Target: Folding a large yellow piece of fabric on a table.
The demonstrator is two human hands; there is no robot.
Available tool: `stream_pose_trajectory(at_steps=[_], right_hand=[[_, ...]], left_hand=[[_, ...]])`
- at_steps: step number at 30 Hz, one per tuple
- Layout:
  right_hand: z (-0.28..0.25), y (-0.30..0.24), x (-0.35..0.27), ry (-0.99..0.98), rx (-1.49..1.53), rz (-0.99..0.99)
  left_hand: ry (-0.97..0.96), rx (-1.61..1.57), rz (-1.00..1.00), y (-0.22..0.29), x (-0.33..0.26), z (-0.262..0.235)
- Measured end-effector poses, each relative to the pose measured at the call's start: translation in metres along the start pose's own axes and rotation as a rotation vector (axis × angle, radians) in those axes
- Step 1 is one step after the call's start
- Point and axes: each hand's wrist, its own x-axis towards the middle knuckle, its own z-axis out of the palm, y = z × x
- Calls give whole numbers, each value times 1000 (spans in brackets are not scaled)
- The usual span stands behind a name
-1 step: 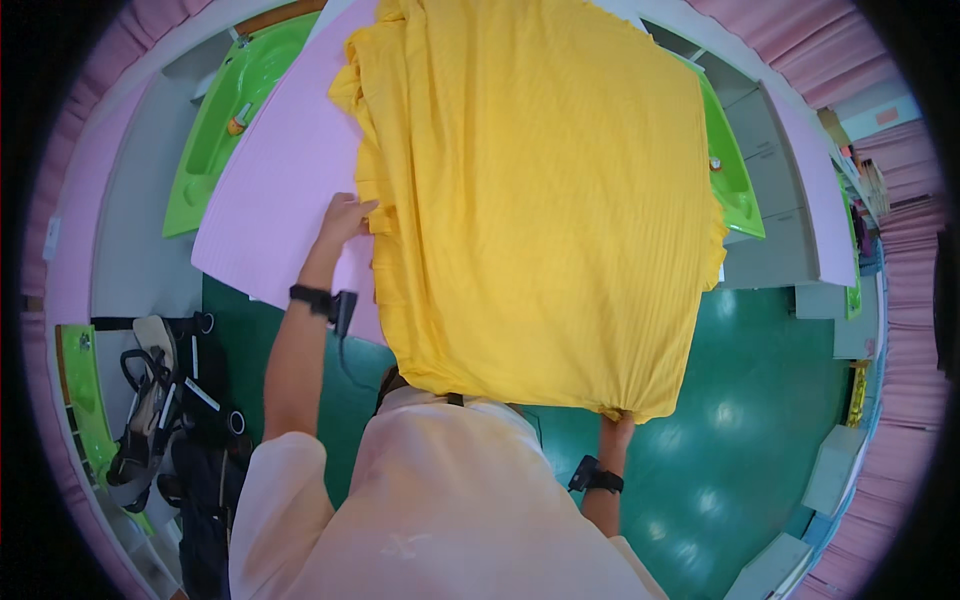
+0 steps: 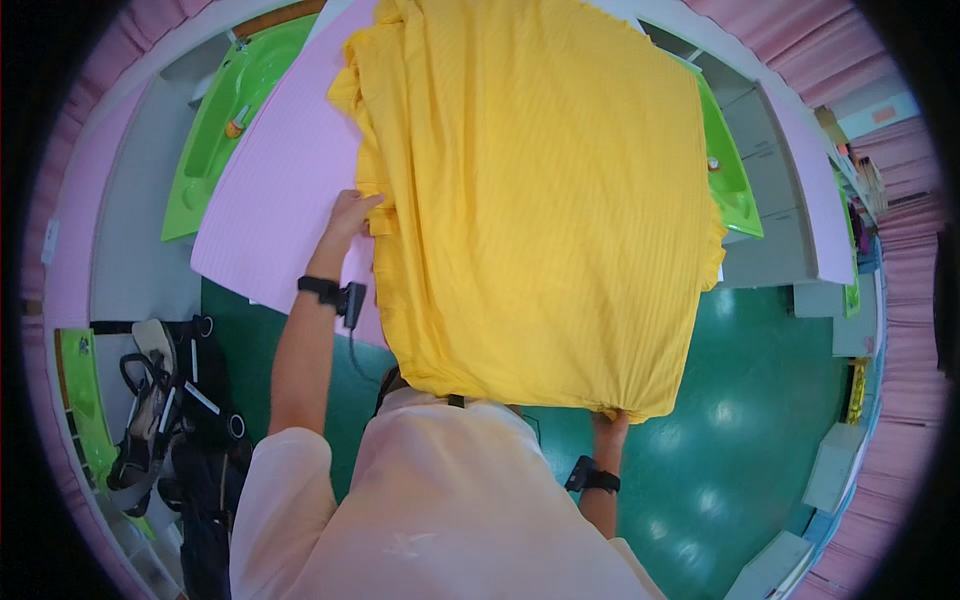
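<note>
A large yellow cloth [image 2: 545, 200] with a ruffled edge lies spread over a pink striped surface [image 2: 265, 190], with loose folds running along its left side. My left hand [image 2: 352, 214] is at the cloth's left edge, thumb and fingers pinching the ruffle. At the near edge, toward the right corner, my right hand [image 2: 611, 428] grips the cloth from below. The fabric is bunched there, and creases fan out from the grip. Part of the right fingers is hidden under the cloth.
Green basins [image 2: 240, 100] flank the pink surface, the right one [image 2: 735, 175] partly behind the cloth. A folded stroller [image 2: 150, 400] stands at the lower left on the green floor [image 2: 740, 400]. White cabinets [image 2: 770, 200] and pink curtains [image 2: 910, 400] line the right.
My left hand and forearm have shifted slightly to the right along the cloth's edge. My right hand has moved a little to the left. The cloth lies almost the same.
</note>
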Motion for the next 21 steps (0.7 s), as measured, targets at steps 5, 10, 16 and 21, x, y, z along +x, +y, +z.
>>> stream_pose_trajectory(at_steps=[5,10,16,21], right_hand=[[76,-51,-35,345,835,958],[135,-92,-55,-116,787,718],[164,-72,-50,0,638,688],[168,-48,-46,41,738,499]], left_hand=[[-78,-185,-64,-4,64,17],[-364,-764,-226,14,51,12],[121,-663,-63,-41,-22,-131],[382,-314,249,-130,-140,-217]])
